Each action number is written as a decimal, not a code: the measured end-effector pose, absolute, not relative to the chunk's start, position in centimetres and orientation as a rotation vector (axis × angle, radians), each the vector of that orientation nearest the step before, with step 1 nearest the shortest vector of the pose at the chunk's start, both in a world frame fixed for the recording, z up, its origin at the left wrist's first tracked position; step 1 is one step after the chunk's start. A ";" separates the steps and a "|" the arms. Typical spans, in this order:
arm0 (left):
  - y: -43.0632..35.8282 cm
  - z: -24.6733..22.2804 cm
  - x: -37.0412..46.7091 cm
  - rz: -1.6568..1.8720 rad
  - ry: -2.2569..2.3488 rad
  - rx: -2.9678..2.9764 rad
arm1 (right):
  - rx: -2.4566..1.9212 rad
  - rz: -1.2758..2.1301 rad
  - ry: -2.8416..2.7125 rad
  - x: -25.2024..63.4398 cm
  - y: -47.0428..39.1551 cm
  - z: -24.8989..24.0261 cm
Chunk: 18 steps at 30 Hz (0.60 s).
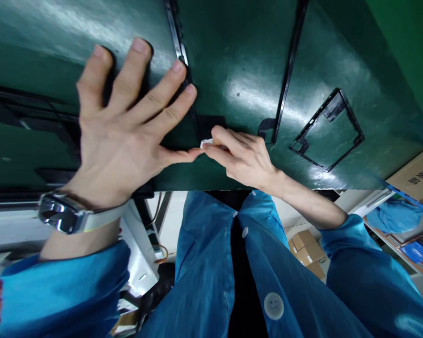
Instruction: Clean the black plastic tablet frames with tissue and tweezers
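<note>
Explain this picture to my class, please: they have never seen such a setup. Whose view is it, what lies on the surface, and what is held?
There is no machine here: a person works with two bare hands. The one picture comes from a camera worn on the head, looking forward and down, so the person's blue coat shows below. On the green table lie a small black frame at the right, a long black strip left of it, and dark pieces at the far left. The left hand, with a watch at its wrist, is spread wide. The right hand pinches a small white piece close to the left thumb; whether the thumb touches it is hard to tell.
</note>
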<state>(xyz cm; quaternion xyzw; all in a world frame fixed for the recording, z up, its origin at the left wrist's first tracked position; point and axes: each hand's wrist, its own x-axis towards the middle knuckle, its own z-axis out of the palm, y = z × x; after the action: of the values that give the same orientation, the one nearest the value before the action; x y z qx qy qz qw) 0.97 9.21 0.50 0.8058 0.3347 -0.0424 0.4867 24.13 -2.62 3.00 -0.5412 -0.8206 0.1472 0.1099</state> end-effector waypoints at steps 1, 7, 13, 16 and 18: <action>9.2 0.5 0.9 -0.113 0.813 1.959 | -1.588 0.423 -2.405 24.3 -2.8 3.0; 9.1 0.5 0.8 -0.183 0.769 2.057 | -1.577 0.354 -2.332 26.0 -3.9 3.1; 8.8 1.0 0.7 -0.184 0.745 2.109 | -1.578 0.367 -2.289 27.0 -4.6 2.8; 8.9 1.1 0.5 -0.168 0.749 2.121 | -1.564 0.414 -2.356 25.8 -4.1 2.7; 9.0 1.1 0.3 -0.172 0.740 2.121 | -1.587 0.491 -2.390 24.7 -3.6 2.7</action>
<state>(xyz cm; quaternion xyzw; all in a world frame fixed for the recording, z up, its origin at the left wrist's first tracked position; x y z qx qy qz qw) 0.34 9.02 1.06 0.8500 0.2967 -0.0691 0.4298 24.74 -3.63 2.75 -0.5417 -0.8156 0.1676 0.1151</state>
